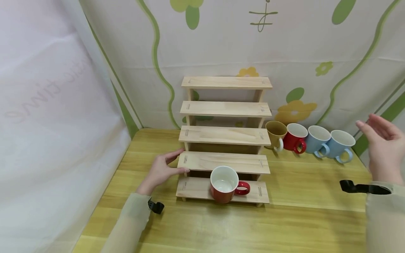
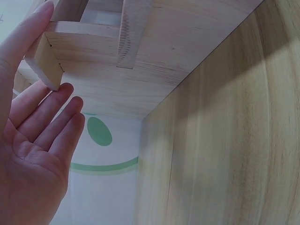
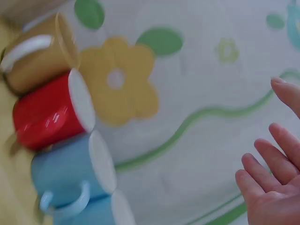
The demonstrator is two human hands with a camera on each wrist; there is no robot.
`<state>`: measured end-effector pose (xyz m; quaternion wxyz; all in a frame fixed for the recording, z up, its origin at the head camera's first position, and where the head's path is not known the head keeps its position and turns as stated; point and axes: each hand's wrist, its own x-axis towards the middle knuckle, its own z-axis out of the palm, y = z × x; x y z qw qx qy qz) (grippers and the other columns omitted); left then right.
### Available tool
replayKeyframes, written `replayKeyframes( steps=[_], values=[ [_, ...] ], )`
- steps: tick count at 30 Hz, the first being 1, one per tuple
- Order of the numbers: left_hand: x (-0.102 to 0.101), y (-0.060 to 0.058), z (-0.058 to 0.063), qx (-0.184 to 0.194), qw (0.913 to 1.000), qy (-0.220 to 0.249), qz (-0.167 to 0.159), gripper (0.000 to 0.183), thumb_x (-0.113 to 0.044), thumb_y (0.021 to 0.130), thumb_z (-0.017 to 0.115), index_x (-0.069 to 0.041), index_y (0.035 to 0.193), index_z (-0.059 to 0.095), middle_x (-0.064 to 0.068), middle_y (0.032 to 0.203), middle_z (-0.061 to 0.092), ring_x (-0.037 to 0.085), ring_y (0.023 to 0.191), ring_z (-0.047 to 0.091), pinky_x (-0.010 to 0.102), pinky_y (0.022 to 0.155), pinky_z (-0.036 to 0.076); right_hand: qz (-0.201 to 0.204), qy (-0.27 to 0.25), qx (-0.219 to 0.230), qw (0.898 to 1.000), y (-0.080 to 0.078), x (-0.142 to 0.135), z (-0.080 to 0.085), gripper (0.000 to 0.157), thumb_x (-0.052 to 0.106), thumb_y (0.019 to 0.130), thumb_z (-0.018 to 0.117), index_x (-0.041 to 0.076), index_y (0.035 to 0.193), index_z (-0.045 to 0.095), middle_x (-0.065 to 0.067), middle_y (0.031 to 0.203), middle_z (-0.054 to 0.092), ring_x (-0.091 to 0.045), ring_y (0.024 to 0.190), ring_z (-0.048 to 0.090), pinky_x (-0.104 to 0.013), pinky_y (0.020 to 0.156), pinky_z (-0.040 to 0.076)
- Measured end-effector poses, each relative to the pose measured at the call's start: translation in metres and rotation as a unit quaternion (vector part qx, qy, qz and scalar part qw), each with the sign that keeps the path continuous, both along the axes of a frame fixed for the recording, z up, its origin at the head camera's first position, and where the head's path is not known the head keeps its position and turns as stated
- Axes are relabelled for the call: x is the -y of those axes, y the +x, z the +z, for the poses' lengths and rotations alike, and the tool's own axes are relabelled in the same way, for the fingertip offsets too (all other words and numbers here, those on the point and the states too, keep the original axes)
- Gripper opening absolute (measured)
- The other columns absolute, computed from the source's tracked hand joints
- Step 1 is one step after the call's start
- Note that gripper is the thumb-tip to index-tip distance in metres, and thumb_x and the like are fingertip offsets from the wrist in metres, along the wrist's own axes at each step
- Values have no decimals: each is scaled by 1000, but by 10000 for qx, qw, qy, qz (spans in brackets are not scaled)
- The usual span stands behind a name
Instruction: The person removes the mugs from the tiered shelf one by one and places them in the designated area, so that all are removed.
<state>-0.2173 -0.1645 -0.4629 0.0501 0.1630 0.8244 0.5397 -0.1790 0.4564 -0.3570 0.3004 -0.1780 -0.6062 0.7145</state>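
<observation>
A stepped wooden display rack (image 1: 221,135) stands on the table. My left hand (image 1: 162,172) holds the left end of its second-lowest step, thumb at the front edge and fingers at the back. In the left wrist view, the left hand (image 2: 40,140) has its thumb and fingertips on either side of the plank's end. On the lowest step sits an upright red mug (image 1: 223,195), white inside, its handle to the right. My right hand (image 1: 384,147) is raised at the far right, holding nothing, with its fingers loosely extended in the right wrist view.
Right of the rack, a row of mugs stands near the back: a brown mug (image 1: 276,130), another red mug (image 1: 294,137) and two light blue mugs (image 1: 316,138). Behind them hangs a patterned white cloth (image 1: 221,45); another white cloth (image 1: 57,123) borders the left side.
</observation>
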Motion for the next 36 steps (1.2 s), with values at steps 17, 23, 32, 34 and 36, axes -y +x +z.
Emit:
replayKeyframes(
  steps=[17,23,32,34,36],
  values=[
    [1,0,-2,-68,10000,17,-11,85,-42,76,91,-10,146,57,-4,145,56,23,136,48,43,112,39,2502,2372,-492,9374,34,129,24,52,-14,84,76,-5,134,64,-7,134,66,-8,120,62,-16,92,49],
    [2,-1,-3,-34,10000,15,6,84,-42,76,91,-10,146,57,-4,145,56,25,136,48,43,112,39,3351,2382,-912,9070,41,160,11,49,-20,84,72,-12,131,61,-13,135,64,-16,121,62,-21,95,51],
    [1,-1,-3,-66,10000,37,-32,84,-43,76,91,-11,147,57,-4,146,55,25,137,48,44,113,39,4055,3257,-411,8531,50,201,-18,54,-2,84,82,6,135,66,-9,138,63,-18,126,59,-25,104,46],
    [1,-1,-3,-57,10000,14,-15,84,-43,76,91,-13,147,57,-5,146,55,25,137,48,44,113,39,4206,3315,-195,8443,52,208,-25,55,6,85,84,13,136,66,-3,138,63,-17,127,58,-25,104,45],
    [1,-1,-3,-50,10000,-3,1,84,-44,76,91,-14,146,57,-5,146,55,24,137,48,43,113,39,4373,3327,-61,8355,55,213,-31,55,11,85,85,16,136,66,1,138,63,-20,127,58,-25,104,45]
  ],
)
